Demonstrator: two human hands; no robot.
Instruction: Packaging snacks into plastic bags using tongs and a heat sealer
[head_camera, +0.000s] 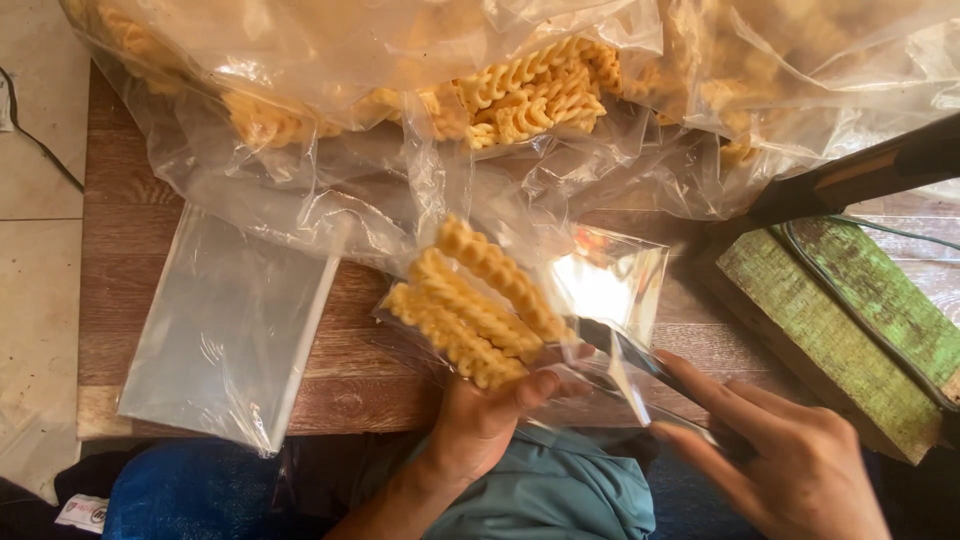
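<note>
My left hand (480, 420) holds a small clear plastic bag (610, 290) with three yellow spiral snack sticks (470, 300) pinched under the thumb. My right hand (790, 460) grips dark metal tongs (650, 365), whose tip lies against the bag's mouth beside the sticks. A large clear plastic bag (400, 150) full of the same spiral snacks (530, 95) spreads across the far side of the wooden table (130, 220).
A stack of flat empty clear bags (225, 330) lies at the left on the table. At the right sits a worn green wooden block (850, 320) with a dark bar (860, 175) hinged over it and a thin cable. Tiled floor shows at the left.
</note>
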